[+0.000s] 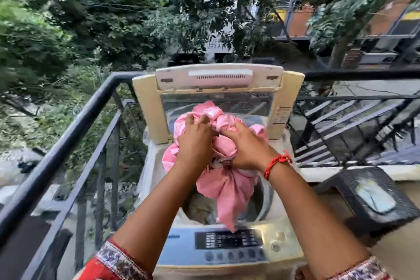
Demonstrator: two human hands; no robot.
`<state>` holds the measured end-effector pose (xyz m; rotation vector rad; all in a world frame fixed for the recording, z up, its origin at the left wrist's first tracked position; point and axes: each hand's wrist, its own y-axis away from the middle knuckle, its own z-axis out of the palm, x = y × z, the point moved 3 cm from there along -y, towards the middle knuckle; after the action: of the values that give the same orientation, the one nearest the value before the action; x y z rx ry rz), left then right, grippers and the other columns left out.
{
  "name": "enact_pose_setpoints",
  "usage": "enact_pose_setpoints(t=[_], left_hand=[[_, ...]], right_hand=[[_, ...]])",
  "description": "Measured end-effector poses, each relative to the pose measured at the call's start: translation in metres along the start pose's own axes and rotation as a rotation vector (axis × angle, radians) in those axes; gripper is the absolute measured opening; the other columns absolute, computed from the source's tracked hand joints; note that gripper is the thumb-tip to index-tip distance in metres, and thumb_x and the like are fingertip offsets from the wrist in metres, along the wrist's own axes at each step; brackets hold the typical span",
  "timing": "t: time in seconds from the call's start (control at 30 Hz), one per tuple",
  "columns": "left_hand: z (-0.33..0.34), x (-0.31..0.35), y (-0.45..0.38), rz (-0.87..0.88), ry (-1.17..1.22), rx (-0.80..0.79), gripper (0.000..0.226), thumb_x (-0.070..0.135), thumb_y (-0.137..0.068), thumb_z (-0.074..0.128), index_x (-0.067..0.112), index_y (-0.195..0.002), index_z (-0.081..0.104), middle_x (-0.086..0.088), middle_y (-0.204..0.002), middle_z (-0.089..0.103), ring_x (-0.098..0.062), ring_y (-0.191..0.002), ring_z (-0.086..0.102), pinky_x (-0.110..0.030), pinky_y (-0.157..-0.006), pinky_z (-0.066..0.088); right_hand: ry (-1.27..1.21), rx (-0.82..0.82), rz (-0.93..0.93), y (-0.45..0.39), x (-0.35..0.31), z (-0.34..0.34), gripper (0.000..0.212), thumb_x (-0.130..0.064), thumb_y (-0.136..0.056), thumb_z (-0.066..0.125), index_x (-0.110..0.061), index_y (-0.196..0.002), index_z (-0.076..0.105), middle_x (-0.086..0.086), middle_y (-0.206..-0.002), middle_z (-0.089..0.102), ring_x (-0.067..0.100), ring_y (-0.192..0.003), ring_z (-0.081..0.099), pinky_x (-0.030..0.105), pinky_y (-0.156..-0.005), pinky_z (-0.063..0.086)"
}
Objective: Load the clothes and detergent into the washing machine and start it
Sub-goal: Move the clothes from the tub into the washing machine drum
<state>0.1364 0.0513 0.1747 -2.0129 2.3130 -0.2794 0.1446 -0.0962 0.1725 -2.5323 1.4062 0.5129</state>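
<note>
**Pink laundry bundle held over the open washer**

Over the open drum of the top-loading washing machine (218, 188), seen from the head camera, both hands grip a bunched pink cloth (223, 179). The left hand (195, 141) lies on the bundle's left side, its fingers (193, 118) curled into the fabric. The right hand (245, 148) clutches the bundle from the right, fingers tucked into the folds, with a red thread bracelet (276, 162) on its wrist. A loose tail of the cloth hangs down across the drum mouth, and its tip lies just at the edge of the control panel (229, 243) nearest the person. Inside the drum, under the pink cloth, some pale fabric shows dimly. The machine's lid (218, 88) stands raised at the far side. A black metal railing (75, 125) runs along the left and behind the machine. To the right stands a dark woven stool (372, 200) with a pale object lying on top.
</note>
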Motion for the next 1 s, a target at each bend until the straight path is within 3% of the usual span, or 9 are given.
enact_pose_setpoints(t=[0.13, 0.33, 0.47, 0.57, 0.67, 0.77, 0.87, 1.0], left_hand=[[0.040, -0.026, -0.003, -0.057, 0.035, -0.084, 0.025, 0.019, -0.075, 0.051, 0.030, -0.088, 0.069, -0.001, -0.098, 0.055, -0.037, -0.107, 0.051, -0.045, -0.082, 0.049], [0.073, -0.027, -0.001, -0.170, 0.106, -0.165, 0.028, 0.016, -0.089, 0.048, 0.026, -0.105, 0.069, -0.003, -0.116, 0.053, -0.038, -0.120, 0.037, -0.046, -0.089, 0.047], [0.096, -0.031, -0.003, -0.116, 0.081, -0.274, 0.033, 0.021, -0.088, 0.048, 0.027, -0.115, 0.065, -0.002, -0.122, 0.055, -0.031, -0.126, 0.037, -0.045, -0.109, 0.028], [0.126, -0.034, -0.002, -0.071, 0.118, -0.384, 0.042, 0.028, -0.080, 0.045, 0.025, -0.118, 0.064, 0.001, -0.119, 0.063, -0.024, -0.126, 0.039, -0.046, -0.111, 0.019], [0.168, -0.037, 0.009, -0.171, 0.198, -0.507, 0.035, 0.027, -0.084, 0.047, 0.025, -0.113, 0.066, -0.004, -0.118, 0.062, -0.027, -0.123, 0.044, -0.041, -0.104, 0.027], [0.192, -0.037, 0.018, -0.295, 0.258, -0.555, 0.036, 0.019, -0.085, 0.059, 0.026, -0.120, 0.063, -0.007, -0.137, 0.048, -0.030, -0.124, 0.046, -0.040, -0.099, 0.044], [0.199, -0.035, 0.017, -0.344, 0.252, -0.582, 0.042, 0.010, -0.084, 0.062, 0.022, -0.124, 0.061, -0.004, -0.144, 0.039, -0.032, -0.126, 0.044, -0.044, -0.098, 0.048], [0.192, -0.031, 0.009, -0.309, 0.222, -0.541, 0.032, 0.017, -0.084, 0.059, 0.014, -0.115, 0.066, -0.009, -0.138, 0.044, -0.034, -0.120, 0.049, -0.047, -0.093, 0.051]], right_hand=[[0.021, -0.046, 0.022, -0.022, 0.005, 0.039, 0.074, -0.058, -0.063, 0.062, -0.052, -0.130, 0.032, 0.005, -0.121, 0.039, 0.039, -0.113, 0.050, 0.046, -0.093, 0.049], [0.062, -0.131, 0.001, -0.050, 0.036, 0.082, 0.077, -0.061, -0.060, 0.058, -0.052, -0.132, 0.032, 0.004, -0.135, 0.033, 0.035, -0.131, 0.039, 0.048, -0.103, 0.041], [0.092, -0.244, -0.005, -0.067, 0.054, 0.109, 0.082, -0.057, -0.058, 0.064, -0.058, -0.130, 0.025, 0.005, -0.141, 0.029, 0.039, -0.130, 0.036, 0.053, -0.101, 0.042], [0.093, -0.367, 0.024, -0.072, 0.068, 0.139, 0.095, -0.052, -0.048, 0.075, -0.056, -0.129, 0.025, 0.006, -0.142, 0.029, 0.039, -0.131, 0.035, 0.053, -0.099, 0.044], [0.076, -0.504, 0.040, -0.068, 0.085, 0.159, 0.096, -0.044, -0.046, 0.087, -0.037, -0.130, 0.040, 0.005, -0.136, 0.035, 0.035, -0.126, 0.041, 0.043, -0.103, 0.042], [0.044, -0.610, 0.037, -0.062, 0.098, 0.167, 0.083, -0.026, -0.063, 0.085, -0.020, -0.135, 0.045, 0.011, -0.144, 0.032, 0.031, -0.135, 0.033, 0.032, -0.109, 0.033], [-0.008, -0.578, 0.062, -0.062, 0.106, 0.165, 0.080, -0.031, -0.062, 0.083, -0.027, -0.133, 0.047, 0.013, -0.147, 0.029, 0.033, -0.135, 0.035, 0.036, -0.111, 0.035], [-0.016, -0.545, 0.082, -0.061, 0.111, 0.159, 0.078, -0.034, -0.059, 0.086, -0.028, -0.129, 0.051, 0.010, -0.141, 0.038, 0.029, -0.130, 0.042, 0.034, -0.110, 0.036]])
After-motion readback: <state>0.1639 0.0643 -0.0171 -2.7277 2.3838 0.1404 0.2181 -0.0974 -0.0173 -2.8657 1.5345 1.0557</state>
